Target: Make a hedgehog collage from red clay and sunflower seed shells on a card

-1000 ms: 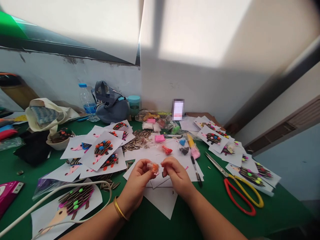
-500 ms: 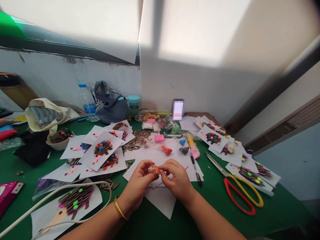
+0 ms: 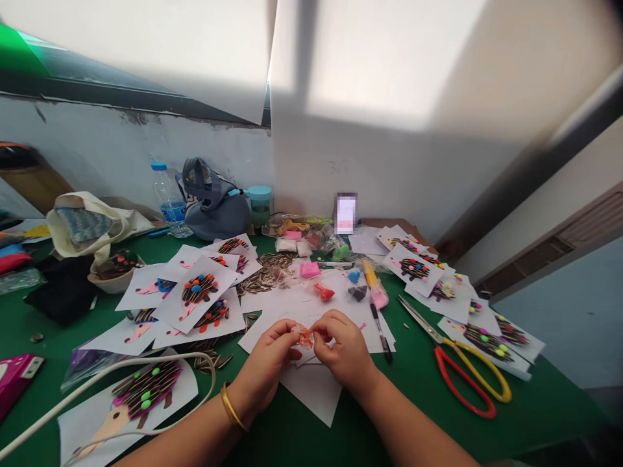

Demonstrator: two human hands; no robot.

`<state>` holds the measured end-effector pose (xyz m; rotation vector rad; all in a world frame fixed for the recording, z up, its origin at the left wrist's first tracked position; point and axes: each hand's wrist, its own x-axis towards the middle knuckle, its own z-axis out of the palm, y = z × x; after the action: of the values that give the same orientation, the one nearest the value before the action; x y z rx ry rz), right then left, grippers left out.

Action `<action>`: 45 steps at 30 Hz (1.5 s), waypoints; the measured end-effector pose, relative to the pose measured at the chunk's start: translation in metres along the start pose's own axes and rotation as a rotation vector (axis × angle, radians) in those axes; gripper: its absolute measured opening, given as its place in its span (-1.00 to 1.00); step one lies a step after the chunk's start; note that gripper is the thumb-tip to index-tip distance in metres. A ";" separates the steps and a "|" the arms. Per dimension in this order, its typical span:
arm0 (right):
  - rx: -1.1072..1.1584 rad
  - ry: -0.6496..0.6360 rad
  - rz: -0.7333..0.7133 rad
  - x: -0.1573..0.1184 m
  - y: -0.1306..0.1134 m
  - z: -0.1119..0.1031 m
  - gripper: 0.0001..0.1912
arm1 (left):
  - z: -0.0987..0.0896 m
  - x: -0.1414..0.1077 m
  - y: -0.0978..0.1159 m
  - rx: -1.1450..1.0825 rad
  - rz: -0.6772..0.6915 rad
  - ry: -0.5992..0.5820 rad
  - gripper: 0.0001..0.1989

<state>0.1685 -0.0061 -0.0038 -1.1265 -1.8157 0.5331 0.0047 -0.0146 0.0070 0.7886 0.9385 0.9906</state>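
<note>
The left hand (image 3: 273, 355) and right hand (image 3: 342, 342) meet over the paper sheets (image 3: 315, 397) at the middle of the table (image 3: 389, 425). Between their fingertips is a small packet (image 3: 305, 337), a crinkled clear wrapper around something orange. The left thumb and fingers are clamped on one side of it and the right fingertips are pinched together at the other; they cover both ends, so the exact shape of the orange lump is hard to make out. Both forearms run out of the lower edge, and a magenta box (image 3: 18, 384) is cut off at the left. The screen of the phone (image 3: 346, 215) by the wall is blurred out, and the pencil marks above it are too faint to read.

A smooth, gold-coloured bangle (image 3: 228, 405) circles the left wrist. Beyond the hands lie a red lump (image 3: 324, 293) and a flat pink block (image 3: 309, 270), near a loose heap of striped, pointed seeds (image 3: 265, 275). The cards (image 3: 221, 285) at the left overlap, showing hedgehogs with seed spines and round, bright dots. To the right, metal scissors (image 3: 442, 338) lie open, one handle loop red, the other yellow.
</note>
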 end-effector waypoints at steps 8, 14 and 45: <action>0.234 -0.093 0.201 0.004 0.004 0.001 -0.90 | 0.001 -0.006 0.008 -0.069 0.079 -0.237 -0.81; 0.346 -0.138 0.242 0.003 0.002 0.001 -0.92 | -0.003 -0.003 0.007 -0.104 0.059 -0.247 -0.84; 0.391 -0.042 0.100 0.000 -0.001 0.001 -0.90 | -0.001 -0.001 0.000 -0.068 0.059 -0.160 -0.68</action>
<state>0.1670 -0.0065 -0.0035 -0.9437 -1.6044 0.9317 0.0036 -0.0153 0.0071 0.8293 0.7439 0.9902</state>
